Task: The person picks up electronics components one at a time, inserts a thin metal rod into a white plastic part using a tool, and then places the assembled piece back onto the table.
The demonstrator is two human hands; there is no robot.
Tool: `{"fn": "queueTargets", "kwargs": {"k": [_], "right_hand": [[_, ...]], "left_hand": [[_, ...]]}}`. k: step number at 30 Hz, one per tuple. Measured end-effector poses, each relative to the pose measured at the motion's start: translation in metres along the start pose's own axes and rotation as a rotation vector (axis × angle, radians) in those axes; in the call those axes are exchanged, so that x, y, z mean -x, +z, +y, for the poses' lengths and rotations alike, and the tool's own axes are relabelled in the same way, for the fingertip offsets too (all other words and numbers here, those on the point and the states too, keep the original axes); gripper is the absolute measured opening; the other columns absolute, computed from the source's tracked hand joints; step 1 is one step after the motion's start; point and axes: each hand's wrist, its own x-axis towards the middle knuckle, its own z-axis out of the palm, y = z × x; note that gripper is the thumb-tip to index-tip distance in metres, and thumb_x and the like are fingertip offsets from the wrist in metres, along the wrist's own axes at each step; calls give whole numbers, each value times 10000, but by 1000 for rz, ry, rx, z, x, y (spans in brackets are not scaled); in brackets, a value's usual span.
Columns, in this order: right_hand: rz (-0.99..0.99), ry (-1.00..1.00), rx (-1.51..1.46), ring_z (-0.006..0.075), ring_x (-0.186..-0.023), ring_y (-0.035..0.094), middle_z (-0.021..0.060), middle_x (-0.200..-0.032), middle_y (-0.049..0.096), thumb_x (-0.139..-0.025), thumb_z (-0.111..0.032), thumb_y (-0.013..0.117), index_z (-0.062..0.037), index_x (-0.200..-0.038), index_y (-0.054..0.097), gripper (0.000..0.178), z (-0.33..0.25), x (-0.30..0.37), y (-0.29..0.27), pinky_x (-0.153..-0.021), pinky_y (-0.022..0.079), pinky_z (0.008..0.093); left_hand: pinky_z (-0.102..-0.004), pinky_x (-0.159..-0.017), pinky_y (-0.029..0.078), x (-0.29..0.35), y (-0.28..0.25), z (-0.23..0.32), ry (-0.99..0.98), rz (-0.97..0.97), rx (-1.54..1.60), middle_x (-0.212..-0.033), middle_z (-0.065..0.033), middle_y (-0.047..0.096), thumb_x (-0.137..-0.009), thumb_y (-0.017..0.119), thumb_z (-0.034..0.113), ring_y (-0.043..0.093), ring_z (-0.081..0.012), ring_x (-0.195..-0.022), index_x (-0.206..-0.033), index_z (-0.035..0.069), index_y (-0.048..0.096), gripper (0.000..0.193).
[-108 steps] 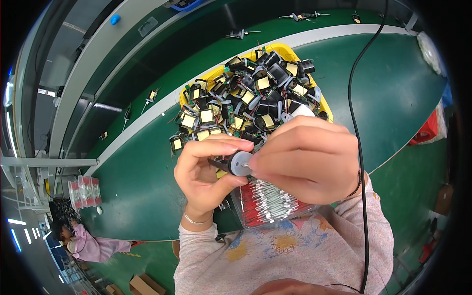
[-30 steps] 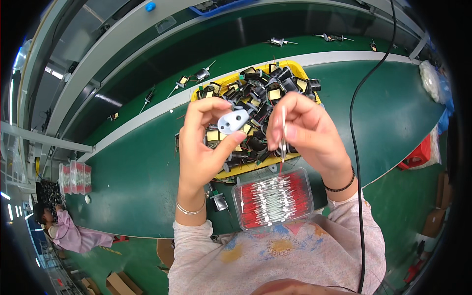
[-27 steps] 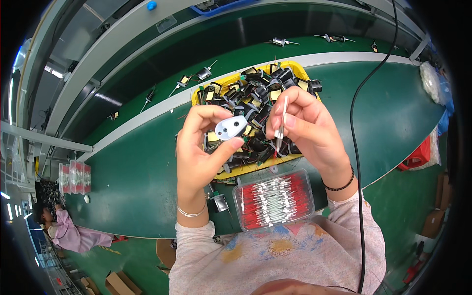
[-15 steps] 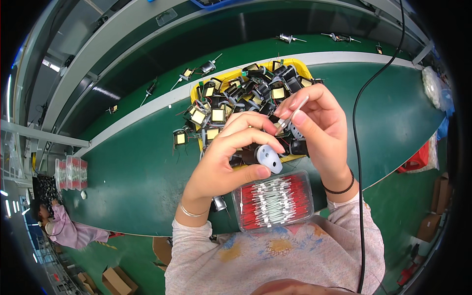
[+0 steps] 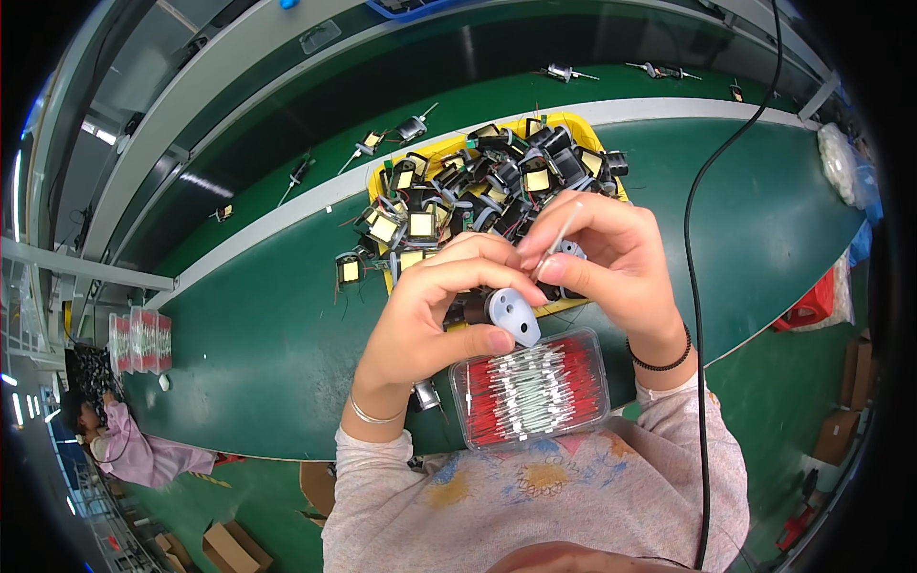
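Note:
My left hand (image 5: 420, 310) is closed round a small dark motor with a pale grey, flat end cap (image 5: 514, 318) that has several holes. Its thumb presses against the cap's edge. Between the thumb and fingers of my right hand (image 5: 616, 253) is a thin whitish rod (image 5: 561, 237), tilted, its lower end close to my left fingertips. Whether the rod touches the motor cannot be made out. Just below the motor lies a clear plastic box (image 5: 606, 420) filled with thin rods (image 5: 530, 387) with red ends and white middles. Behind my hands, a yellow bin (image 5: 581, 122) is heaped with similar motors (image 5: 497, 181).
A black cable (image 5: 693, 286) hangs down on the right of the green table (image 5: 258, 353). Near my left wrist lies a silver motor (image 5: 426, 393). More boxes of rods (image 5: 140, 341) stand far left. Motors with rods (image 5: 411, 128) lie beyond the white rail. Another person (image 5: 143, 444) sits at left.
My right hand has come down a little toward my left, and the rod with it, now tilted more upright. The motor in my left hand has shifted slightly left and down.

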Motion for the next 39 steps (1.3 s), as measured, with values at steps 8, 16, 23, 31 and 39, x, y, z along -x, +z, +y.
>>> {"fn": "queueTargets", "kwargs": {"k": [8, 16, 23, 31, 39], "right_hand": [[-50, 81, 14, 105, -725, 599, 76, -844, 639, -754, -7, 633, 20, -867, 636, 116, -6, 1, -1, -670, 476, 217], [63, -58, 159, 113, -676, 602, 80, -815, 650, -736, -14, 646, 14, -825, 643, 94, -6, 0, 3, -624, 477, 218], [52, -255, 393, 144, -639, 605, 72, -757, 648, -673, -22, 681, -6, -782, 649, 115, -6, -2, 3, -570, 474, 236], [25, -402, 505, 179, -627, 607, 71, -709, 631, -608, -21, 718, -11, -752, 648, 160, -4, -2, 4, -559, 474, 255], [80, -507, 583, 186, -625, 621, 76, -689, 635, -591, 15, 719, 11, -733, 649, 159, -11, -4, 3, -561, 480, 257]], "left_hand": [[-292, -830, 398, 1, -1, 5, -72, -75, 96, -914, -73, 570, -579, 746, 67, 512, -196, -919, -887, 10, 656, 326], [-355, -882, 359, 1, -1, 4, 87, -62, -204, -949, -112, 589, -604, 759, 224, 506, -254, -975, -878, 1, 656, 368], [-359, -890, 356, 4, -2, 1, 82, 12, -222, -954, -110, 578, -609, 759, 249, 494, -251, -1001, -888, -6, 648, 394], [-367, -886, 368, 7, -1, 1, -18, 23, 62, -981, -143, 557, -603, 756, 204, 495, -264, -998, -872, -45, 633, 387], [-289, -848, 404, 9, -1, 6, -25, 0, 134, -985, -77, 544, -628, 738, 75, 509, -183, -951, -924, -2, 645, 320]]}}
